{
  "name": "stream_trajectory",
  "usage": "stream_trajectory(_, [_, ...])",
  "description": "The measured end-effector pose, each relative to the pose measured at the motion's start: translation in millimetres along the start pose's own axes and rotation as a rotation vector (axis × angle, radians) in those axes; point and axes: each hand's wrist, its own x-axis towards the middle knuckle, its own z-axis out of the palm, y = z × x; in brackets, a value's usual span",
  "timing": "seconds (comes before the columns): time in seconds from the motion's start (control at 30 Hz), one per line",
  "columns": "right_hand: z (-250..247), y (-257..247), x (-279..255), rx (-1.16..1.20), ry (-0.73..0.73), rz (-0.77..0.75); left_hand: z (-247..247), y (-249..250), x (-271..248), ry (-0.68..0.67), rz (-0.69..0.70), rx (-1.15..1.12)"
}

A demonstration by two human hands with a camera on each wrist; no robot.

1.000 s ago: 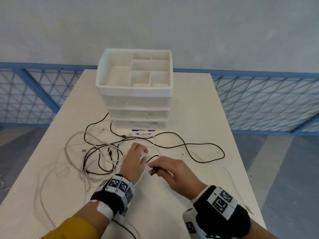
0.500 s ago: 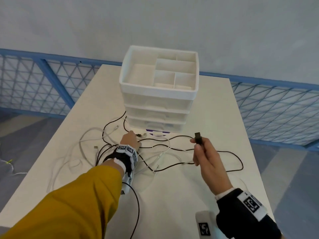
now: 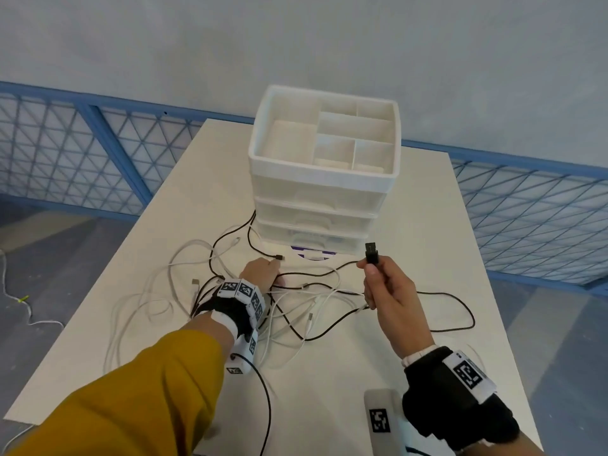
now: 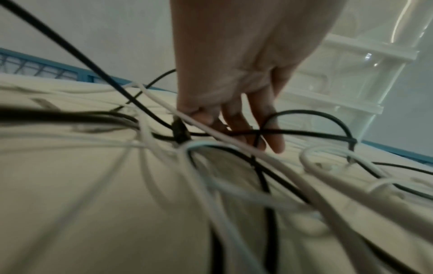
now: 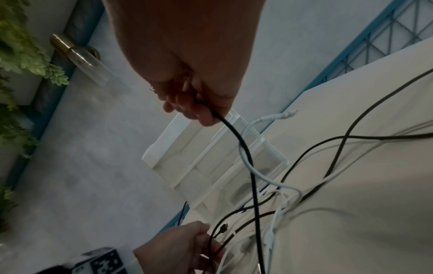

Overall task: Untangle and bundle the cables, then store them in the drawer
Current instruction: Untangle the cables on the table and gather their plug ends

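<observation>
Black and white cables [image 3: 289, 324] lie tangled on the white table [image 3: 411, 225] in front of a white drawer unit [image 3: 320, 195] with all drawers closed. My right hand [image 3: 373, 271] is raised above the table and pinches a black USB plug [image 3: 371, 253], plug end up. Its black cable [image 5: 248, 157] hangs from the hand [image 5: 199, 111] down into the tangle. My left hand [image 3: 274, 274] rests on the tangle beside a small black plug [image 3: 279, 257]. In the left wrist view the fingers [image 4: 271, 140] point straight down among crossing cables.
A purple and white sticker [image 3: 312, 255] shows under the drawer unit's front. The unit's top is an open compartment tray [image 3: 329, 143]. A blue lattice railing [image 3: 65, 153] runs behind the table. A loose cable [image 3: 19, 301] lies on the floor at left.
My right hand has lifted the black plug up and to the right, out of the tangle. My left hand has moved forward onto the cables near the drawer unit.
</observation>
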Motion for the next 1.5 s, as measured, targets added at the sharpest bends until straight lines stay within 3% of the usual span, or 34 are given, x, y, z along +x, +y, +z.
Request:
stream_trajectory(0.07, [0.6, 2.2, -2.5, -0.017, 0.008, 0.006, 3.3, -0.9, 1.1, 0.036, 0.005, 0.022])
stream_trajectory(0.2, [-2.7, 3.6, -6.7, -0.039, 0.028, 0.028, 9.1, 2.1, 4.1, -0.038, 0.185, 0.227])
stream_trajectory(0.33, [-1.3, 5.6, -8.9, -0.038, 0.042, 0.040, 19.1, 0.5, 3.6, -0.013, 0.290, 0.380])
stream_trajectory(0.43, [1.8, 8.7, -10.7, -0.044, 0.050, 0.042, 23.7, -5.9, -2.4, 0.030, 0.344, 0.325])
stream_trajectory(0.57, [5.5, 11.7, -9.8, -0.053, 0.044, 0.043, 15.8, -11.7, -11.5, 0.096, 0.459, 0.081])
stream_trajectory(0.6, [7.0, 11.7, -9.2, -0.054, 0.043, 0.039, 13.0, -12.3, -16.9, 0.141, 0.524, 0.081])
stream_trajectory(0.67, [9.6, 10.9, -8.3, -0.058, 0.039, 0.026, 12.1, -14.1, -27.9, 0.129, 0.583, 0.288])
stream_trajectory(0.77, [13.6, 9.0, -7.4, -0.061, 0.030, 0.022, 21.0, -24.8, -34.5, 0.048, 0.525, 0.557])
stream_trajectory(1.03, [24.3, 3.8, -8.4, -0.063, 0.021, 0.053, 29.5, -21.9, -31.3, 0.141, 0.557, 0.707])
stream_trajectory(1.17, [29.0, 6.6, -7.2, -0.099, 0.011, 0.070, 40.1, -15.6, -34.3, 0.138, 0.432, 0.795])
stream_trajectory(1.27, [30.6, 8.5, -6.9, -0.158, 0.002, 0.074, 32.9, -10.6, -33.8, 0.075, 0.404, 0.639])
stream_trajectory(1.37, [32.7, 12.6, -4.1, -0.193, 0.016, 0.122, 11.5, 0.6, -45.1, 0.046, 0.449, 0.148])
stream_trajectory(1.43, [36.6, 12.6, -0.1, -0.163, 0.039, 0.156, -0.2, 8.1, -57.8, 0.073, 0.510, -0.103])
stream_trajectory(1.5, [43.0, 6.6, 5.6, -0.135, 0.046, 0.157, -4.8, 13.6, -71.5, 0.133, 0.597, -0.196])
